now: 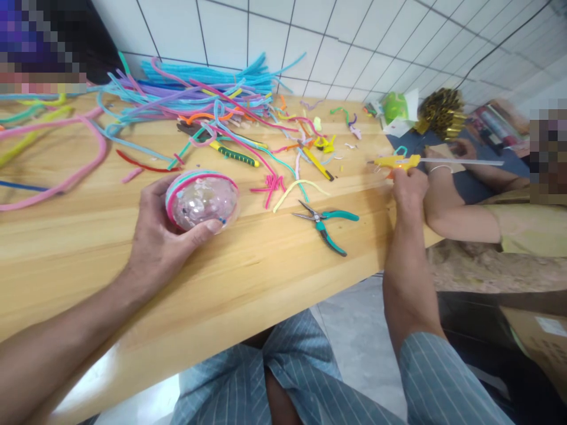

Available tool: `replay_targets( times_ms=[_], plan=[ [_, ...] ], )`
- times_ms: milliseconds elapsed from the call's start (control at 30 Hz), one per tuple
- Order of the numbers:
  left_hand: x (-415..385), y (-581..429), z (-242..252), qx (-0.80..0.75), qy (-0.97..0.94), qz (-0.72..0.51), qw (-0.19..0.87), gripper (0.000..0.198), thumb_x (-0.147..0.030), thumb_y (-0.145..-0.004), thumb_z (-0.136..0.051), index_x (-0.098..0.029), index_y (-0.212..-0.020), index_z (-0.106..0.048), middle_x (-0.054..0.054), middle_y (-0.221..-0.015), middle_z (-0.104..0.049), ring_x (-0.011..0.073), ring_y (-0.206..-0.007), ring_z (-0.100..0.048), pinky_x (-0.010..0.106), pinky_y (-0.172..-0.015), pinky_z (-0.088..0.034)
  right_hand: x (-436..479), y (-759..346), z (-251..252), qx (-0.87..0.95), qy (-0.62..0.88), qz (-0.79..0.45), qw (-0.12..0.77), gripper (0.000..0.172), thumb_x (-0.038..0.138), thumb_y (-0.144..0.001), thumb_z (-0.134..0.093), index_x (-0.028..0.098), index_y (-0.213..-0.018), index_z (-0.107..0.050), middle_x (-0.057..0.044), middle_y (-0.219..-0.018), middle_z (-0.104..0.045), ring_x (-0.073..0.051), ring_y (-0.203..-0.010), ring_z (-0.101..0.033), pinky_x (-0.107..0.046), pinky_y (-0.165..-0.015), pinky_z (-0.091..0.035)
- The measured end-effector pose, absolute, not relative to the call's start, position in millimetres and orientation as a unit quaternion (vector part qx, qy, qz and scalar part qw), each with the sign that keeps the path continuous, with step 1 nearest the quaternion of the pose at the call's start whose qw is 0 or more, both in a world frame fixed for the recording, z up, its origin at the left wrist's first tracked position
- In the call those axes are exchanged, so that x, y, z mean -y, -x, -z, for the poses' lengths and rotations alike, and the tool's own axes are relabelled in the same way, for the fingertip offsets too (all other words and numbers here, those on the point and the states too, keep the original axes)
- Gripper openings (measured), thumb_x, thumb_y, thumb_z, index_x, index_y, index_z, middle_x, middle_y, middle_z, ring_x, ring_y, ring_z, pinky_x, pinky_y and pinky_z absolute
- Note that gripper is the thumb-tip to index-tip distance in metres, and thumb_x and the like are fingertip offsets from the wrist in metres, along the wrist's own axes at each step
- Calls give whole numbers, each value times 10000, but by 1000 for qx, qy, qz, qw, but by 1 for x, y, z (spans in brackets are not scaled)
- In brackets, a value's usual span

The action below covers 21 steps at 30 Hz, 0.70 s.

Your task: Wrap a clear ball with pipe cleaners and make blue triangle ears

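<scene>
My left hand (163, 218) is closed around a clear plastic egg-shaped shell (206, 200), its rim wrapped with pink and pale blue pipe cleaners. The thumb presses on its near side. Far to the right, my right hand (410, 186) grips a yellow hot glue gun (396, 162). A long translucent glue stick (460, 162) sticks out of its back end, and the nozzle points left. On the table between my hands lie teal-handled needle-nose pliers (330, 223) with their jaws apart. Behind them is a small tangle of pink pipe cleaner (272, 184).
A large bundle of pipe cleaners (190, 88) lies along the tiled wall. Yellow-and-black pliers (233, 154), a yellow cutter (316, 162) and scraps are scattered in front. At right, another person's arm (460, 206) rests by gold tinsel (443, 112). Loose pink strands (100, 153) lie left.
</scene>
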<state>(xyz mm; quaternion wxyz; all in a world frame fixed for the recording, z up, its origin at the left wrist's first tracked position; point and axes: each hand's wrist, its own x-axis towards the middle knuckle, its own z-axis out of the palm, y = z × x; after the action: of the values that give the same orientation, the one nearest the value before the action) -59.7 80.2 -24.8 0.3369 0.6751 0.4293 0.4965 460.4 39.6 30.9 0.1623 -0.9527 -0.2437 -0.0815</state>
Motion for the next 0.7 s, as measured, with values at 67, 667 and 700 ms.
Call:
replay_targets(
  times_ms=[67, 667, 700],
  plan=[
    [-80, 60, 25, -431, -677, -496, 332, 989, -543, -642, -1005, -253, -1489, -585, 126, -1508, -666, 338, -1342, -683, 595, -1202, -542, -39, -457, -32, 243, 953, 89, 157, 302, 291, -963, -583, 123, -1083, -804, -241, -1215, -805, -291, -1051, -713, -354, -885, -492],
    [-79, 57, 26, -431, -677, -497, 330, 972, -579, -664, -984, -263, -1480, -560, 111, -1503, -664, 325, -1342, -684, 563, -1183, -573, -41, -436, -37, 253, 949, 135, 129, 413, 292, -1000, -566, 99, -1303, -770, -286, -1304, -776, -391, -1217, -728, -466, -1005, -522],
    [-79, 56, 25, -432, -676, -497, 330, 971, -586, -665, -982, -261, -1478, -561, 113, -1506, -662, 325, -1344, -682, 563, -1187, -571, -41, -436, -37, 255, 949, 136, 127, 407, 297, -997, -577, 103, -1294, -775, -283, -1290, -780, -392, -1218, -729, -465, -1004, -526]
  ],
)
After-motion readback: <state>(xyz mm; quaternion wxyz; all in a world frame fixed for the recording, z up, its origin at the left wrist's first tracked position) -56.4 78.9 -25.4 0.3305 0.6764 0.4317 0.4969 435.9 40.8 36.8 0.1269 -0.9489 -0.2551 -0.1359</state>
